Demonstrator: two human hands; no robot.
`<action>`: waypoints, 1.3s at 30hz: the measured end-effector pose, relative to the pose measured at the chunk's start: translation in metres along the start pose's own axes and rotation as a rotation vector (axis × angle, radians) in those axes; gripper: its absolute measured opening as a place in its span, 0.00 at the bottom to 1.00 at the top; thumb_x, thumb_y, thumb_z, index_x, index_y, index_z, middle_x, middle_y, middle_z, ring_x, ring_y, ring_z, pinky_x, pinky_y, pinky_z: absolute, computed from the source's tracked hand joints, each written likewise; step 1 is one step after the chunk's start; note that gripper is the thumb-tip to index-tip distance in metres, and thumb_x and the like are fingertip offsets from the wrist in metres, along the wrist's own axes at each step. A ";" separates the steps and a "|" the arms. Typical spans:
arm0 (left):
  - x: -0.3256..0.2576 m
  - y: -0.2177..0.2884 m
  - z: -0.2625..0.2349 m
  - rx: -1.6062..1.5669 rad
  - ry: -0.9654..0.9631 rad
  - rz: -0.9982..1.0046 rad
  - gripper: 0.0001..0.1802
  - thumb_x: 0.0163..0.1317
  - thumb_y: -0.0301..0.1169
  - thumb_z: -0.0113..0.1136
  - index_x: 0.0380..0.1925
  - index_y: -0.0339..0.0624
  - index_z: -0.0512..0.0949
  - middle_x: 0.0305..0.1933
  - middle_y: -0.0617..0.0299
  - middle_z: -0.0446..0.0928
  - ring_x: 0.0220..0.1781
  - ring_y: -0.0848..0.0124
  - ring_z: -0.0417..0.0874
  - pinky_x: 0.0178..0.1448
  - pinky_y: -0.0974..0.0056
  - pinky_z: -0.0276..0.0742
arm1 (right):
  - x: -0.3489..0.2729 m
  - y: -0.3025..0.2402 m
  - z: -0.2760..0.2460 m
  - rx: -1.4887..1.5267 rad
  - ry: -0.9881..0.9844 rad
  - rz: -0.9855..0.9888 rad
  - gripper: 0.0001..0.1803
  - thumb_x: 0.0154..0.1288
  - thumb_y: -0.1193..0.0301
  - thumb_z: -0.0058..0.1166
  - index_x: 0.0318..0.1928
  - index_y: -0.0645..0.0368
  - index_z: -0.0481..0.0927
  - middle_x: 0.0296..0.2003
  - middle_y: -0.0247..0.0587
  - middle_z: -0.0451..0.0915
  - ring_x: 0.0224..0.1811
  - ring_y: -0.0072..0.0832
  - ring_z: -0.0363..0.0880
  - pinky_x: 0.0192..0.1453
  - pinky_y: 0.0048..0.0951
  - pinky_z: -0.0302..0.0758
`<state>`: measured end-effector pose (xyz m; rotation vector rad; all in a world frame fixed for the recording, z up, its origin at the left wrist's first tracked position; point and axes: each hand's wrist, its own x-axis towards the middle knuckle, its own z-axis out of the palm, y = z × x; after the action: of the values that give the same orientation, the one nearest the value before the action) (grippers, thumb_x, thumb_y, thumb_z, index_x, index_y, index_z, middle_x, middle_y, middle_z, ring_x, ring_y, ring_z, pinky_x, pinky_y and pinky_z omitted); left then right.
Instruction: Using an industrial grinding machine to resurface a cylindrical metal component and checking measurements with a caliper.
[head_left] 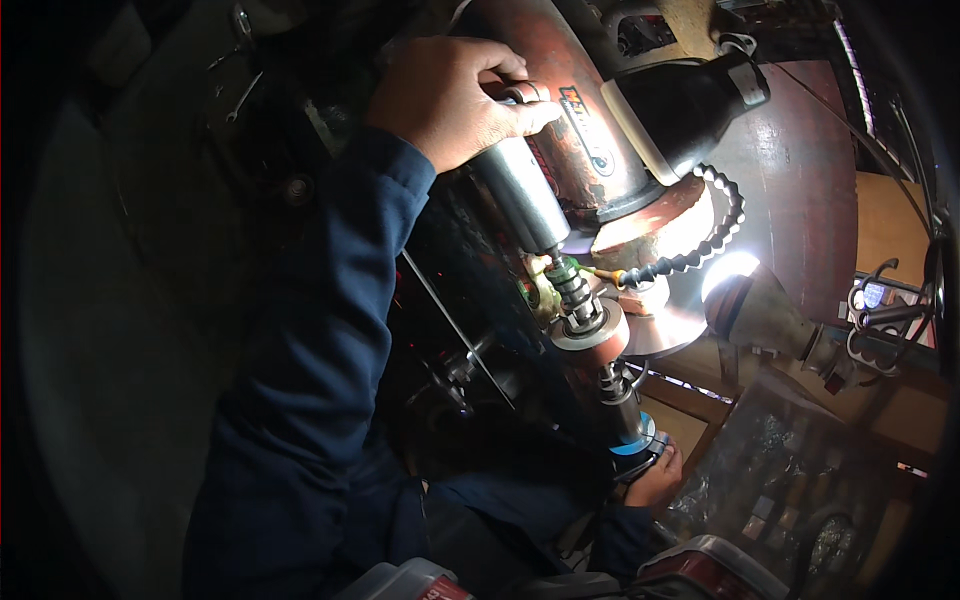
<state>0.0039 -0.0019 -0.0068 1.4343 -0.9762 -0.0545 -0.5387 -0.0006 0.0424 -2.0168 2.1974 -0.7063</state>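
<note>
steel cylinder (520, 190) slants down from under the left hand (450, 95), which wraps tight around its top, and just below that grip a spindle (580, 300) runs to the right hand (655, 475), closed about a blue-tipped end (632, 440).

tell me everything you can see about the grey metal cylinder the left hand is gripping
The grey metal cylinder looks like smooth dull steel, tilted, running down and to the right. The left hand wraps its upper end. Its lower end narrows into a ribbed spindle entering a round flanged collar. A lit rusty-red machine body lies behind it.
</note>
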 end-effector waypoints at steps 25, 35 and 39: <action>-0.001 -0.004 -0.003 -0.129 -0.180 -0.194 0.17 0.55 0.26 0.69 0.44 0.32 0.80 0.47 0.58 0.81 0.47 0.75 0.80 0.55 0.71 0.76 | -0.056 0.000 0.056 0.024 0.726 -0.267 0.21 0.77 0.64 0.29 0.51 0.70 0.71 0.45 0.57 0.76 0.45 0.43 0.78 0.52 0.39 0.73; 0.001 0.003 -0.005 -0.018 -0.139 -0.132 0.13 0.54 0.28 0.70 0.39 0.34 0.83 0.45 0.58 0.83 0.44 0.77 0.80 0.50 0.71 0.77 | -0.061 0.020 0.073 -0.157 0.903 -0.314 0.20 0.76 0.67 0.30 0.55 0.71 0.69 0.48 0.58 0.74 0.47 0.45 0.77 0.56 0.40 0.73; 0.003 -0.001 -0.007 -0.073 -0.149 -0.141 0.12 0.55 0.28 0.70 0.38 0.34 0.82 0.45 0.56 0.82 0.45 0.75 0.80 0.53 0.70 0.75 | -0.044 0.023 0.086 -0.530 1.132 -0.634 0.27 0.73 0.69 0.42 0.65 0.68 0.52 0.49 0.65 0.70 0.48 0.51 0.76 0.46 0.46 0.81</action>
<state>0.0101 0.0020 -0.0050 1.4456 -0.9821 -0.3013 -0.5235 0.0185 -0.0538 -3.1909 2.2937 -1.8848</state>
